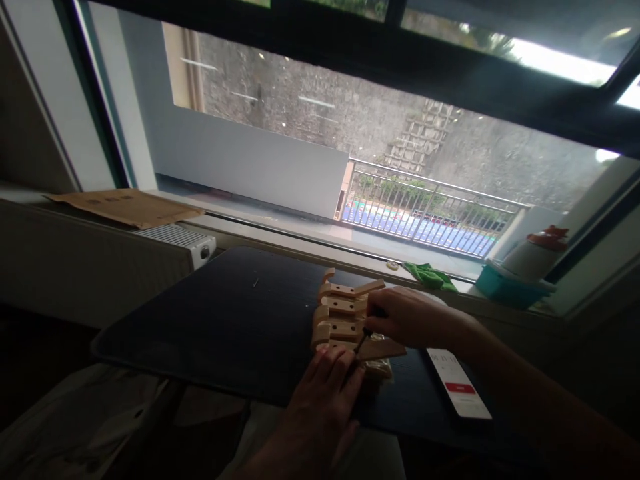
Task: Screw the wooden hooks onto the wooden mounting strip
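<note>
Pale wooden hook-shaped pieces [342, 307] with dark holes stand in a row at the right half of the dark table. My right hand [400, 313] is closed around a screwdriver [366, 335], its handle mostly hidden in my fingers. The shaft slants down to the left, toward the nearest wooden piece [383, 349]. My left hand [330, 380] is closed on that nearest piece, fingertips pressing its near side beside the screwdriver's tip. Whether the tip sits in a hole or on a screw is hidden. Clear plastic wrapping [379, 368] shows under the wood.
A phone with a lit screen [457, 383] lies right of the wood on the dark table [215, 313]. On the sill are a green cloth [430, 276], a teal box [507, 287] and a roll of tape [393, 265]. A brown envelope [130, 207] rests over the radiator [183, 237].
</note>
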Demonstrator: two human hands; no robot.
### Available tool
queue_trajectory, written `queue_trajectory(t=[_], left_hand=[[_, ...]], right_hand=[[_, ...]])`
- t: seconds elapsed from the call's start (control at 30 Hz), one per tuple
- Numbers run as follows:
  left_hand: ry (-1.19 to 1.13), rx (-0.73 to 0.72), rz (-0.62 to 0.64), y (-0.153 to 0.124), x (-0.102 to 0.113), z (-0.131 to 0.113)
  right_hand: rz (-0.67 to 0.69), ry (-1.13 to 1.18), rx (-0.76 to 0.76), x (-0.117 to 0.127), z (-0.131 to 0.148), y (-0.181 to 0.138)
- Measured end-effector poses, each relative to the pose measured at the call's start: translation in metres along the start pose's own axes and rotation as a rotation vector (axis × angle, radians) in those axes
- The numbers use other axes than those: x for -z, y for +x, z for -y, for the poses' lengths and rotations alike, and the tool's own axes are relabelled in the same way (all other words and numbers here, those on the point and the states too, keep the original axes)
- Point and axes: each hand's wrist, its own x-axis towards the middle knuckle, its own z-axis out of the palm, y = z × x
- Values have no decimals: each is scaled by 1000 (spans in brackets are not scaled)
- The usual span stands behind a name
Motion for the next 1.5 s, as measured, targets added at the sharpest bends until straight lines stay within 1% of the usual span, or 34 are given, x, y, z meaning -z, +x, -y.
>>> queue_trajectory(t=[0.13, 0.27, 0.33, 0.47, 0.57, 0.63, 0.7, 0.83, 0.97, 1.07, 1.17, 1.27, 1.4, 1.5], left_hand=[[-10, -1, -7, 0, 2, 0], [4, -13, -42, 2, 0, 2], [17, -17, -51, 2, -1, 3], [43, -15, -21, 2, -1, 3], [40, -12, -15, 2, 0, 1], [29, -8, -7, 2, 1, 0], [15, 2, 5, 2, 3, -1], [-7, 13, 13, 3, 6, -3], [-8, 0, -3, 2, 5, -1], [-2, -6, -5, 2, 3, 2], [-10, -12, 16, 2, 2, 4], [-14, -12, 26, 2, 4, 2], [-16, 0, 25, 2, 5, 0], [-24, 0, 28, 2, 4, 0]], right_hand=[[-25, -9, -61, -6, 0, -3], [-17, -101, -86, -2, 5, -7], [-4, -153, -64, 2, 10, -9], [4, -203, 26, 8, 17, -9], [17, -169, 78, 6, 15, -7], [14, -128, 85, 3, 12, -5], [-5, -91, 59, -1, 8, -3], [-40, -30, -43, -7, 5, -2], [-55, -35, -83, -2, 11, -2], [-11, -74, -45, 7, 15, -3], [35, -108, 28, 13, 15, -3], [22, -107, 68, 10, 8, -1], [-22, -60, 25, 1, -1, 3], [-41, -46, -45, -4, -1, 3]])
